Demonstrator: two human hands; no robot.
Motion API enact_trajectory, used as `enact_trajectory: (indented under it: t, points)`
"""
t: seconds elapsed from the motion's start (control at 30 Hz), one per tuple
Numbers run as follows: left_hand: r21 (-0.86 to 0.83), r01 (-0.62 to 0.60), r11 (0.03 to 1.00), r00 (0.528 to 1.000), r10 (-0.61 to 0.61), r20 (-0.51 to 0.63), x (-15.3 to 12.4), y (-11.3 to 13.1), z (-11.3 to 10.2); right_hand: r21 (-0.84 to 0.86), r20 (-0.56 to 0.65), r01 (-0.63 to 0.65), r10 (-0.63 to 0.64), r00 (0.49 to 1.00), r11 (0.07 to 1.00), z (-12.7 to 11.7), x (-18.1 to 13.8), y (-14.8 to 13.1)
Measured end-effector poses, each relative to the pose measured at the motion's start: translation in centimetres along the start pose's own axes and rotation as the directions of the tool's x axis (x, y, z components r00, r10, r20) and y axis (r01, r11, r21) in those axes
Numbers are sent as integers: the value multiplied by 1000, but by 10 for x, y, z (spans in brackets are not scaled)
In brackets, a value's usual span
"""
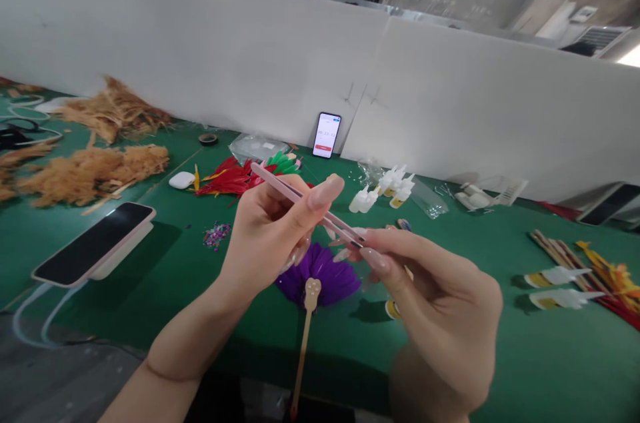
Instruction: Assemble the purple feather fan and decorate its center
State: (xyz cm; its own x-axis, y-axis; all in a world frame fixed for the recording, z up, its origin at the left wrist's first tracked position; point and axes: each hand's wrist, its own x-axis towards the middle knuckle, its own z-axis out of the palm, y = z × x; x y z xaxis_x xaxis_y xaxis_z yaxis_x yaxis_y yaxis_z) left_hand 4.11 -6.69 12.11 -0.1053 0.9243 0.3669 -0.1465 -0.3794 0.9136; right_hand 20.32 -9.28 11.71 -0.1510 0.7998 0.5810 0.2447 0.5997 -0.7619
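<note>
My left hand [277, 230] grips a pair of pink tweezers [285, 188], which slant down to the right. Around their dark tips close the thumb and index finger of my right hand [440, 310]; whether a small piece is also pinched there, I cannot tell. Below both hands lies a fan of purple feathers [330, 273] on a thin wooden stick [304, 350]. Several pale dots sit on the stick's rounded head [313, 290], over the feathers. Partly hidden by my right hand is a yellow-labelled bottle [391, 310].
On the green table [200, 323] lie red feathers [227, 178], purple sequins [217, 235], tan fibre [95, 173] and a phone on a stand [97, 243]. White glue bottles [395, 183] stand behind my hands; two more bottles [560, 298] lie right. A lit phone [327, 134] leans on the white partition [250, 56].
</note>
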Motion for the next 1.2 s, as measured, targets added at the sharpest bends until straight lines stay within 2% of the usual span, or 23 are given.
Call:
enact_trajectory:
  t: [0.13,0.37,0.73,0.97,1.2]
  points:
    - [7,-17,1000,1000,17,8,1,0,1,28,8,12,-12,1000,1000,1,-2,0]
    - [4,-55,998,998,55,-2,-1,2,2,-50,39,26,-24,999,998,-1,-1,-1]
    - [26,-84,996,996,85,-41,-5,6,6,-326,19,169,-172,985,930,4,-3,-4]
    - [145,-150,978,983,164,-85,-8,5,6,-461,-24,185,-221,975,868,7,-4,-1]
    - [169,-205,964,969,224,-107,-9,6,5,-426,-76,159,-210,975,891,7,-4,-2]
